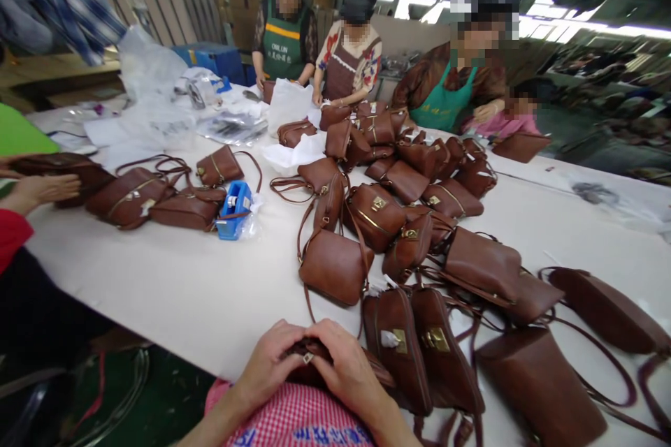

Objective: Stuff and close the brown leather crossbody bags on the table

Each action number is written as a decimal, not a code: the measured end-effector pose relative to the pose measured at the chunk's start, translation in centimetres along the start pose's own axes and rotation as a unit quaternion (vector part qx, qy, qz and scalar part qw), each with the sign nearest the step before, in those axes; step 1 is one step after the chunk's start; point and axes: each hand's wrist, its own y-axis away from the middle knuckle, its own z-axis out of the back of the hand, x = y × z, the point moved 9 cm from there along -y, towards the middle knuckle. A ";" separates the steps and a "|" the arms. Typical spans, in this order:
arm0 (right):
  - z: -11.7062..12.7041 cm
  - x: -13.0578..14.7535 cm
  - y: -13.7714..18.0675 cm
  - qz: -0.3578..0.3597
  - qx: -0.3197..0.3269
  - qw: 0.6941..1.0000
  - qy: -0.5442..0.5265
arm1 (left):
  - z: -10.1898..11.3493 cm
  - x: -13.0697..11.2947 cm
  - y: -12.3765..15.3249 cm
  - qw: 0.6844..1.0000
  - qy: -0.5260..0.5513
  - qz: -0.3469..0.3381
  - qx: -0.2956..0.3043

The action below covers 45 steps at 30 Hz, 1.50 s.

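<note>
At the table's near edge, both my hands are closed around a brown leather handbag [308,348], close against the pink checked apron [293,408]. My left hand [270,360] grips its left side, and my right hand [343,363] grips its right side. A small metal fitting shows between my thumbs; most of the bag is hidden by my hands. Just right of my right hand lie two brown handbags with gold clasps, the nearer one [391,363] beside the other [453,370]. Another brown handbag [334,267] rests on the table beyond my hands.
Many brown handbags [374,216] are heaped across the white table [210,293]. A blue tape dispenser [234,213] stands left of the heap, near more bags. Several co-workers stand along the far side; a person's hand [49,188] touches a bag at left. Plastic wrapping [152,77] lies behind.
</note>
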 end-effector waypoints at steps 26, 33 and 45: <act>-0.2 0.3 -2.3 -0.105 0.139 0.955 0.240 | 0.7 2.5 1.3 0.993 -0.029 0.095 -0.061; -0.1 -0.4 -3.1 -0.184 0.143 0.962 0.144 | 0.1 1.8 1.0 0.996 -0.068 0.043 -0.045; -0.2 -1.5 -2.9 -0.207 0.141 0.967 0.050 | -0.2 1.9 0.7 0.996 -0.026 0.083 -0.024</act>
